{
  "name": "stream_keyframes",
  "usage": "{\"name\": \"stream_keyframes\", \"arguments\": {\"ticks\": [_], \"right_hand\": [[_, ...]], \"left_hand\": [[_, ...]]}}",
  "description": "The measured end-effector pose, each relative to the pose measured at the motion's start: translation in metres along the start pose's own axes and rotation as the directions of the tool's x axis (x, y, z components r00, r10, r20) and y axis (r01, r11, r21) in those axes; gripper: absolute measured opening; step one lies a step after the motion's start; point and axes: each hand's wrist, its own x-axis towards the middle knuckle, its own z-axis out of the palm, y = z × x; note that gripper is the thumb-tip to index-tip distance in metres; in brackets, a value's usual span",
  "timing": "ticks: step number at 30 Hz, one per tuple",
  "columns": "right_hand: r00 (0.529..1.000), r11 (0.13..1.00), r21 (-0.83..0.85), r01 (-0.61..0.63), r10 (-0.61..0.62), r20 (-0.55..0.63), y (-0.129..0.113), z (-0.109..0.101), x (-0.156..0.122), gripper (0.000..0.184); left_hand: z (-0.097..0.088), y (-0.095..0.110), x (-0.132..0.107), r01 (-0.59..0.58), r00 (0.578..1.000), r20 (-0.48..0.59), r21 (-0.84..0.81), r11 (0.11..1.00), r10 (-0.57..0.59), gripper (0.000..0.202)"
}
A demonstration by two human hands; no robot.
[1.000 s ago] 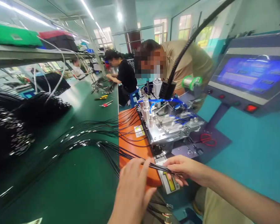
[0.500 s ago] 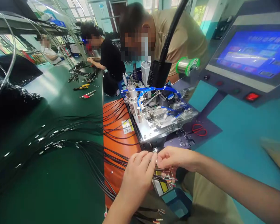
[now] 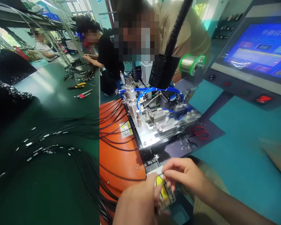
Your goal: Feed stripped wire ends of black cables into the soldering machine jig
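My left hand [image 3: 137, 203] is at the bottom edge, back toward me, fingers curled. A bundle of thin black cables [image 3: 89, 175] sweeps over the green bench and the orange plate [image 3: 118, 156] and runs in under this hand. My right hand [image 3: 186, 176] sits just to its right, thumb and fingers pinched together above a yellow warning label [image 3: 164, 191] at the machine's front edge. What the pinch holds is too small to see. Directly behind both hands stands a metal fixture [image 3: 154, 125] with blue tubes.
A person in a tan shirt [image 3: 189, 34] leans over the fixture's far side. A black hose head [image 3: 164, 72] and a green solder spool [image 3: 192, 64] hang above it. A touch screen [image 3: 259, 53] is at right, with red scissors [image 3: 201, 132] below. Pliers [image 3: 77, 85] lie on the green bench [image 3: 49, 103].
Both hands have drawn back toward me and downward with the cable ends. The stripped tips that showed between the hands are now hidden, and the view has tilted down slightly.
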Motion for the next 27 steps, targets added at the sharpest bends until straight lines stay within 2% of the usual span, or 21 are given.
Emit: {"name": "stream_keyframes", "arguments": {"ticks": [1, 3, 6, 8, 10, 15, 19, 24, 27], "right_hand": [[0.999, 0.997, -0.062, 0.043, -0.042, 0.023, 0.003, 0.003, -0.001, 0.009], [0.994, 0.987, -0.12, 0.106, -0.102, 0.035, 0.006, 0.008, -0.002, 0.009], [0.998, 0.998, 0.007, 0.063, -0.063, -0.002, 0.006, 0.012, 0.0, 0.004], [0.999, 0.997, 0.07, 0.046, -0.045, -0.014, 0.004, 0.013, 0.002, 0.005], [0.998, 0.996, 0.067, 0.06, -0.058, -0.02, 0.001, 0.013, 0.005, 0.008], [0.989, 0.988, 0.131, 0.083, -0.065, -0.134, -0.002, 0.01, 0.007, 0.014], [0.996, 0.99, 0.138, 0.021, -0.009, -0.089, -0.004, 0.014, 0.005, 0.016], [0.993, 0.966, 0.258, 0.024, 0.007, -0.122, -0.005, 0.022, 0.004, 0.017], [0.991, 0.964, 0.265, 0.03, 0.006, -0.135, -0.004, 0.024, 0.005, 0.02]], "left_hand": [[0.0, -0.003, 0.005, 0.041, 0.999, 0.004, -0.039, 0.998, -0.041, 0.022], [0.001, -0.012, 0.014, 0.032, 0.999, -0.033, -0.089, 0.996, -0.035, 0.02], [0.007, -0.028, 0.023, -0.047, 0.996, 0.06, -0.271, 0.961, 0.065, 0.017], [0.011, -0.036, 0.025, -0.058, 0.986, 0.124, -0.394, 0.917, 0.115, 0.023], [0.013, -0.04, 0.027, -0.055, 0.984, 0.128, -0.446, 0.894, 0.124, 0.025], [0.009, -0.038, 0.03, 0.03, 0.999, 0.003, -0.488, 0.873, -0.032, 0.027], [0.01, -0.034, 0.03, 0.018, 0.99, -0.111, -0.494, 0.869, -0.084, 0.027], [0.014, -0.029, 0.029, 0.093, 0.979, -0.112, -0.499, 0.861, -0.171, 0.024], [0.014, -0.027, 0.029, 0.108, 0.975, -0.112, -0.522, 0.846, -0.193, 0.024]]}}
